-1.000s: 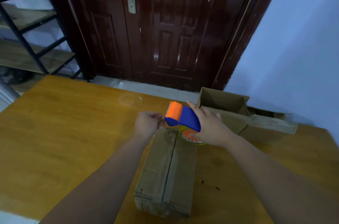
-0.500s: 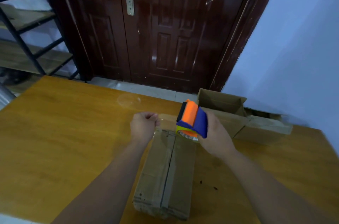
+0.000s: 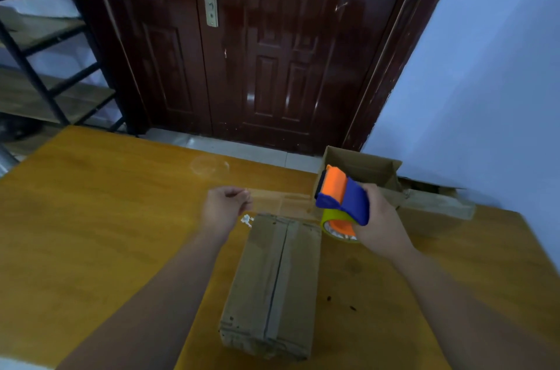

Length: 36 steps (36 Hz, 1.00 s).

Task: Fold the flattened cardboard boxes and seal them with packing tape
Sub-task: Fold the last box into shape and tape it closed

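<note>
Left hand [image 3: 225, 206] pinching tape [image 3: 280, 200], right hand [image 3: 382, 219] gripping dispenser [image 3: 345, 196], beyond box [image 3: 272, 278] edge

A dark red wooden door [image 3: 272, 51] stands far past the fingers [image 3: 238, 195]. A pale blue wall [image 3: 485, 66] is right of them, black metal shelves [image 3: 60, 96] left.

My left hand [image 3: 225, 209] and right hand [image 3: 380, 218] are bare from knuckles to wrists. My left forearm [image 3: 169, 278] and right forearm [image 3: 448, 287] are bare too, right to the picture's edge. My fingers are blurred.
</note>
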Each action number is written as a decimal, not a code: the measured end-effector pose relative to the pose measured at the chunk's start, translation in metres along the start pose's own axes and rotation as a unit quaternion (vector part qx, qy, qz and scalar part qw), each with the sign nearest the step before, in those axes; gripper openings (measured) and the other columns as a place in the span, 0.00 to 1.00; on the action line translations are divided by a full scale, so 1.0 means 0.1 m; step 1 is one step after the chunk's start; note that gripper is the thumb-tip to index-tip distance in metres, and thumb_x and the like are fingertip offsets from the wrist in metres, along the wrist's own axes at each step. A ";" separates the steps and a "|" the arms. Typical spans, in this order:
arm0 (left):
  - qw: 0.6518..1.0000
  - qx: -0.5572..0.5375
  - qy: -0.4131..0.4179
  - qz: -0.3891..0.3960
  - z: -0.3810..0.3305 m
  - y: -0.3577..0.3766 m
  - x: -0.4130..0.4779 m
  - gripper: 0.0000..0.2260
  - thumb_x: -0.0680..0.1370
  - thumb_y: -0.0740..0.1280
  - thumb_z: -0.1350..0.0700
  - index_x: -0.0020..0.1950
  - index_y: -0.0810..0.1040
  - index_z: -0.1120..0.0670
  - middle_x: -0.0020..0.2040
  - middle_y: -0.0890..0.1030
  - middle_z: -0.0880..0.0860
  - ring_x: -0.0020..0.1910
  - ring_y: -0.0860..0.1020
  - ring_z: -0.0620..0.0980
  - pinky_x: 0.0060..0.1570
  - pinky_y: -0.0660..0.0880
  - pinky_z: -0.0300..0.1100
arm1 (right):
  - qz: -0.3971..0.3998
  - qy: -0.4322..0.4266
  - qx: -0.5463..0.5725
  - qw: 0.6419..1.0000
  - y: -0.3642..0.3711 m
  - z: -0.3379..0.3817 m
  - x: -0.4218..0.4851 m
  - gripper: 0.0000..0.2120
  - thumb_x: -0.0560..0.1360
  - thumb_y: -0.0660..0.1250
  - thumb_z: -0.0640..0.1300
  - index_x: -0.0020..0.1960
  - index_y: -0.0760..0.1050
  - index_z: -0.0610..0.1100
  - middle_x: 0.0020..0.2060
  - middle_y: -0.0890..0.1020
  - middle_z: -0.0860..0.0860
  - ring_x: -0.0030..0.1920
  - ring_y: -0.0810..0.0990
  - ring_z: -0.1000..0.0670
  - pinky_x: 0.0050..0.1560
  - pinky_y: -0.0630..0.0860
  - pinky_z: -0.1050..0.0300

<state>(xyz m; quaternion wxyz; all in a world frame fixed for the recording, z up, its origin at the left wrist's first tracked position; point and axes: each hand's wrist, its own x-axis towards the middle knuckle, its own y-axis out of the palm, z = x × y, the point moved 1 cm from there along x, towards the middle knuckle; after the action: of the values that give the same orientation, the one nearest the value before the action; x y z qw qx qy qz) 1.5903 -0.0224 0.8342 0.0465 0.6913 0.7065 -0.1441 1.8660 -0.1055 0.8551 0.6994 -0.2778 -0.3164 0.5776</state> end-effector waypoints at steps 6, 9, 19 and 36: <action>0.987 0.151 0.045 -0.017 0.10 0.14 0.12 0.08 0.80 0.65 0.58 0.44 0.81 0.58 0.36 0.81 0.51 0.34 0.77 0.42 0.33 0.72 0.31 | 0.002 0.029 -0.047 0.998 0.10 -0.08 -0.09 0.19 0.69 0.72 0.40 0.54 0.67 0.50 0.42 0.74 0.53 0.39 0.75 0.51 0.36 0.71 0.57; 0.975 0.211 0.069 -0.029 0.13 0.18 0.16 0.09 0.80 0.64 0.60 0.42 0.81 0.59 0.36 0.79 0.51 0.30 0.72 0.41 0.24 0.65 0.27 | -0.011 0.024 -0.107 0.994 0.13 -0.07 -0.11 0.24 0.70 0.73 0.45 0.60 0.66 0.50 0.47 0.73 0.54 0.43 0.76 0.52 0.40 0.74 0.56; 0.965 0.256 0.053 -0.011 0.27 0.26 0.29 0.08 0.79 0.64 0.62 0.44 0.82 0.61 0.40 0.80 0.55 0.37 0.75 0.49 0.36 0.69 0.38 | 0.016 0.025 -0.172 0.985 0.19 -0.08 -0.08 0.27 0.70 0.72 0.56 0.62 0.63 0.51 0.48 0.75 0.53 0.42 0.75 0.54 0.37 0.71 0.61; 0.971 0.221 0.086 -0.010 0.49 0.30 0.24 0.08 0.82 0.61 0.58 0.52 0.79 0.59 0.43 0.79 0.55 0.38 0.73 0.48 0.39 0.68 0.41 | 0.034 0.048 -0.170 0.984 0.28 -0.21 -0.18 0.28 0.70 0.73 0.52 0.63 0.63 0.49 0.47 0.71 0.54 0.42 0.73 0.56 0.35 0.67 0.65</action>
<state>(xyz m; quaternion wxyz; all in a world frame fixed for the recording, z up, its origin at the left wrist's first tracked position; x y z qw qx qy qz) 1.6128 -0.0125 0.7767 -0.1705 0.6868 0.6656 -0.2372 1.8620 -0.1183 0.8187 0.6362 -0.4304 -0.3662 0.5253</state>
